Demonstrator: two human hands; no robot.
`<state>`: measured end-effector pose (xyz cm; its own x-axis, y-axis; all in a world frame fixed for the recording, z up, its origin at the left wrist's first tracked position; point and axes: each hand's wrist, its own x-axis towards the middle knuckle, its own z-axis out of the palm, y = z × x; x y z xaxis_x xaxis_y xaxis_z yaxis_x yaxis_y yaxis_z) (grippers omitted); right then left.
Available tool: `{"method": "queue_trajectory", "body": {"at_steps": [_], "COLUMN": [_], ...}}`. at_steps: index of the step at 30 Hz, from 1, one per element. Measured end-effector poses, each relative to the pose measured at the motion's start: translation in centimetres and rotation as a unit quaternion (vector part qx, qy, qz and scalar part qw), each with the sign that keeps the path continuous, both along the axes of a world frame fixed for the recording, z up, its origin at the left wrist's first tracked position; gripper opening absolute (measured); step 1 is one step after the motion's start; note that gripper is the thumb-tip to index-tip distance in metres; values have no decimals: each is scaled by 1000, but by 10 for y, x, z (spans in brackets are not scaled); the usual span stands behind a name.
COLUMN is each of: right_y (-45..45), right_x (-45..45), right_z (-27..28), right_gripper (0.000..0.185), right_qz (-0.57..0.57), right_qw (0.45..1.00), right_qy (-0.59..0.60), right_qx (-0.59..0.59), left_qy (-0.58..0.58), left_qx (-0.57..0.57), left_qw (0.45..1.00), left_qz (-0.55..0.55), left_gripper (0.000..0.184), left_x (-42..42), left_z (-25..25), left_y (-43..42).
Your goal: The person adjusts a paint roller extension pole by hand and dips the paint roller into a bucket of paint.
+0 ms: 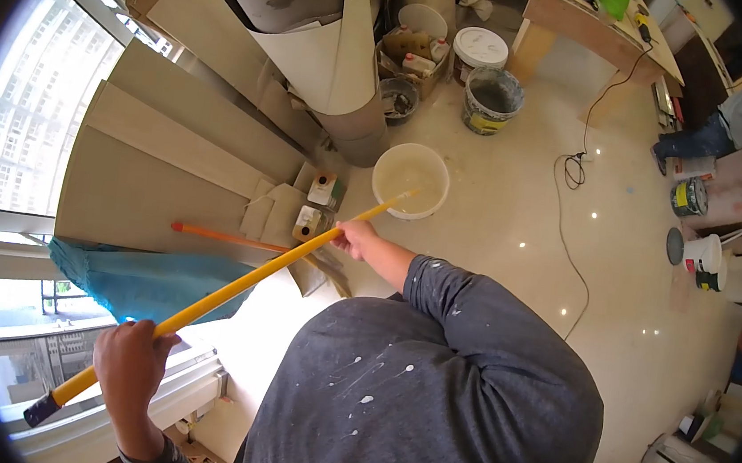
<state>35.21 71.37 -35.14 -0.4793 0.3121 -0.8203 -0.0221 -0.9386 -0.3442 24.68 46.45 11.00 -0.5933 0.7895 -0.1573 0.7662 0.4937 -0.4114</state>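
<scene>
A long yellow pole (250,281) runs slantwise from the lower left to a white bucket (411,180) on the floor. Its far end dips inside the bucket's opening, where pale liquid seems to lie. Near the pole's black-capped end, my left hand (127,369) is wrapped round it. Farther up, my right hand (355,237) grips the same pole, just short of the bucket. Both sleeves are dark grey, with white specks on the right one.
Rolled sheets (316,57) and two small cans (310,223) stand left of the bucket. Behind it are a dark bucket (493,100) and a lidded tub (480,47). A cable (561,210) crosses the floor. Another person (710,139) is at the right.
</scene>
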Motion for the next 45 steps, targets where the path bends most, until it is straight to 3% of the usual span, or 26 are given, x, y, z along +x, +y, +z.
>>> {"method": "queue_trajectory", "body": {"at_steps": [6,9,10,12,15,21,33,38,45], "right_y": [-14,-35,-43,-59,-78,-106,-104,-115,-111], "right_x": [-20,-32,-33,-37,-44,-48,-7,8,15], "right_z": [-27,-57,-45,-29,-27,-5,-32,-13,-4], "right_gripper": [14,7,10,12,12,12,15,17,15], "right_qz": [-17,-17,-23,-34,-47,-90,-127,-168,-189], "right_qw": [1000,999,1000,999,997,989,977,963,974], "right_qy": [-2,32,11,0,-34,-89,-154,-186,-107], "right_qx": [1,-5,-8,5,45,70,72,100,60], "left_qy": [11,6,10,-49,-47,-63,-86,-104,-88], "left_qx": [50,-3,-33,3,4,-13,3,1,19], "left_qw": [998,1000,999,993,991,988,974,971,975], "left_qz": [-49,-17,-35,-104,-128,-141,-209,-213,-205], "left_gripper": [34,30,27,38,38,41,46,46,44], "left_x": [-19,-41,-58,-68,-94,-122,-128,-125,-94], "left_z": [-22,-30,-31,-13,-32,-44,-75,-76,-74], "left_y": [-34,-63,-76,-88,-112,-138,-136,-135,-125]}}
